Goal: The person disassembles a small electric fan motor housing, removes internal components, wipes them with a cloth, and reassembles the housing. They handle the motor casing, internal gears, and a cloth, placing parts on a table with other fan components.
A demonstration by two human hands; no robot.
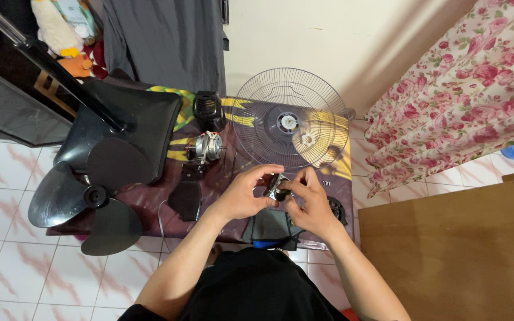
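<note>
A small metal part [276,187], shiny with a dark bit on it, sits between both hands, held above the near edge of the mat. It is too small and too covered to say exactly what it is; it looks like a little fan fitting. The left hand [246,193] curls around its left side, thumb and forefingers closed on it. The right hand [312,202] closes in from the right, fingertips pinched on the same piece, so the two hands touch across it.

To work such a piece well, one hand should stay firm as the holder while the other does the fine turning or pulling, kept low over the mat so that anything dropped lands there and not on the tiles.

Just below the hands lies a dark pouch [270,227] with a blue edge. Beyond them, on the maroon and yellow mat [150,199], a wire fan guard [292,119] lies flat. To its left are a bare fan motor [206,147] and a black motor cover [207,110]; nearer, a dark wedge-shaped piece [186,197]. Farther left a black three-bladed fan blade [87,199] rests partly on the tiled floor [7,267], beside the black fan base [132,128]. A flowered curtain [465,89] hangs to the right.
</note>
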